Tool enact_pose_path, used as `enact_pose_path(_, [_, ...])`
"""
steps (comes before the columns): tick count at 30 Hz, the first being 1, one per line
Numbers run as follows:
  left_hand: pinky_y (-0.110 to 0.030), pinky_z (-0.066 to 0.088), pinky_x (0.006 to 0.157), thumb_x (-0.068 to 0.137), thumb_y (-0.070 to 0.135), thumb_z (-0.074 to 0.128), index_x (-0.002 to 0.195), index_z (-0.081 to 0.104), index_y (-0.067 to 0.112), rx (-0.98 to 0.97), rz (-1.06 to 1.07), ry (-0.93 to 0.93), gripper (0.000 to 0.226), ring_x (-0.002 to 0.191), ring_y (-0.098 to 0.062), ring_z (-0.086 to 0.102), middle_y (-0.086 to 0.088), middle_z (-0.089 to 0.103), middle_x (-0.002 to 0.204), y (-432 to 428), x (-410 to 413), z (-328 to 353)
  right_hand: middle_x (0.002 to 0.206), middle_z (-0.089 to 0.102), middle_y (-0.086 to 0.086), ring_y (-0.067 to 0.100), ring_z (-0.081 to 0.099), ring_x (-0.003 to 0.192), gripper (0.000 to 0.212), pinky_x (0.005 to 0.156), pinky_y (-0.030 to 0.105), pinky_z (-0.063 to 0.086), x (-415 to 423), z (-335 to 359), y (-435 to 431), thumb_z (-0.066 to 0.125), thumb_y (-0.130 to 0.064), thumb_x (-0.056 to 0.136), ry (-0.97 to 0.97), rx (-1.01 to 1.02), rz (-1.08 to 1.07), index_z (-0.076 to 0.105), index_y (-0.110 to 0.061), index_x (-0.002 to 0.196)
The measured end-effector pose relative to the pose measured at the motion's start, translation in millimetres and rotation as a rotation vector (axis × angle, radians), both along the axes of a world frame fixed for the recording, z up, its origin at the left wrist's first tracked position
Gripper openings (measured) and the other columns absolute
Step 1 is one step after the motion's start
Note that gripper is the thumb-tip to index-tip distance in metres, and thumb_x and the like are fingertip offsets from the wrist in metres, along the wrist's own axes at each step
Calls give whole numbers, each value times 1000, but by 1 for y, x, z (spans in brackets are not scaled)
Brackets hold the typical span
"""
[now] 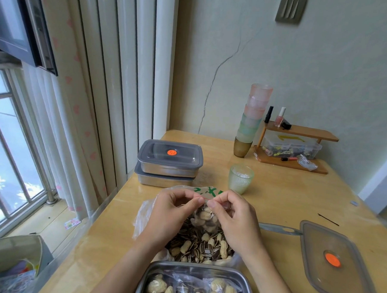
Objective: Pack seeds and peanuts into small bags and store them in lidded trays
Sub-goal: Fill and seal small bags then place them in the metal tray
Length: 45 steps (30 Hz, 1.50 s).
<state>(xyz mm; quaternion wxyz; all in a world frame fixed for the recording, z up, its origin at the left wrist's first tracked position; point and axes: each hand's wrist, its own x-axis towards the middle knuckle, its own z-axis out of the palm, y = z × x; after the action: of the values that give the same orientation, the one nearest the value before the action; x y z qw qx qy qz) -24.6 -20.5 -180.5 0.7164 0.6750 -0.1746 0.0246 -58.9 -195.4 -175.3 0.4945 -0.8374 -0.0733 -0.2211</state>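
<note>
Pale wooden worktop (286,196) runs beside a curtained window, and over its near part both hands meet at one spot. The left hand (171,212) and right hand (233,218) each pinch the red-striped mouth of a small bag (206,216) between thumb and forefinger, other fingers loosely curled. The grip is thus closed on the seal strip from both sides, with the fingertips almost touching. The small bag hangs straight below the grip, bulging with peanuts and striped seeds. Directly beneath it lies the big bag (202,245) of loose mix, open. Nearer the person than the grip, the open steel tray (193,265) holds filled bags. A loose lid (317,247) lies off to the grip's right, and two stacked lidded trays (169,160) stand beyond it to the left. The small bag looks light but floppy: thin slick film around a lumpy filling that shifts, with shells that could jam the zip. The best hold is probably the strip's stiffer edge, pressing along it, since lower down the film would likely slide.
</note>
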Motion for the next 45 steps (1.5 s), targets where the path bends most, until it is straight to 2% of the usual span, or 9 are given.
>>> enact_pose_path(4, [-22,54,78,92,11,75,88,79,8,-32,4,13,6,84,-14,72,-5,79,90,1,-1,2,82,73,-4,13,69,76,11,70,33,56,0,0,0,74,-19,95,26,93,36,72,-25,87])
enact_pose_path(7, [-30,52,76,96,13,71,94,71,6,-24,-15,36,7,80,-10,67,0,74,87,3,-1,2,82,70,4,14,66,68,15,66,30,53,-1,0,-1,66,-9,99,79,231,82,68,-24,101])
enact_pose_path(12, [-51,60,81,93,10,75,131,44,20,58,-240,-5,51,95,-34,71,-13,69,109,3,-7,2,74,63,-6,11,57,65,30,63,30,48,0,-3,-6,56,-3,102,18,170,52,66,-30,92])
enact_pose_path(17, [-40,59,85,88,6,80,116,66,9,83,-165,-104,32,99,-19,71,-3,72,117,4,0,-2,94,71,-9,12,67,81,33,75,34,57,-1,-4,-6,53,-7,105,-6,32,24,73,-34,102])
enact_pose_path(24, [-45,61,92,78,19,86,115,78,20,84,-72,-24,38,108,-18,74,11,47,153,10,5,-6,118,60,-20,4,60,111,30,86,12,46,-7,6,-9,74,-33,95,17,-228,113,71,-30,125])
enact_pose_path(28, [-46,60,94,79,20,86,112,80,18,86,-67,6,33,106,-20,74,7,60,144,9,3,-8,118,57,-27,-10,49,113,46,90,9,39,-10,4,-7,77,-45,87,81,-362,130,62,-39,130])
enact_pose_path(37, [-23,55,77,95,30,73,111,70,24,449,34,-228,17,86,-5,69,8,72,92,9,-8,3,99,70,-17,4,68,90,28,73,21,55,-11,8,-3,80,-29,86,119,-239,133,69,-35,111])
enact_pose_path(41, [-28,59,76,97,37,69,98,73,24,570,69,-279,13,83,-1,70,12,75,89,18,-23,22,108,72,-15,3,68,92,27,84,26,55,-22,30,-9,69,-25,97,237,-304,265,68,-37,121])
enact_pose_path(45, [-28,59,72,93,44,72,84,77,21,699,36,-277,25,74,-1,70,11,76,78,29,-50,33,125,63,-15,2,59,114,33,97,19,46,-51,46,-16,59,-22,104,364,-481,345,63,-35,134])
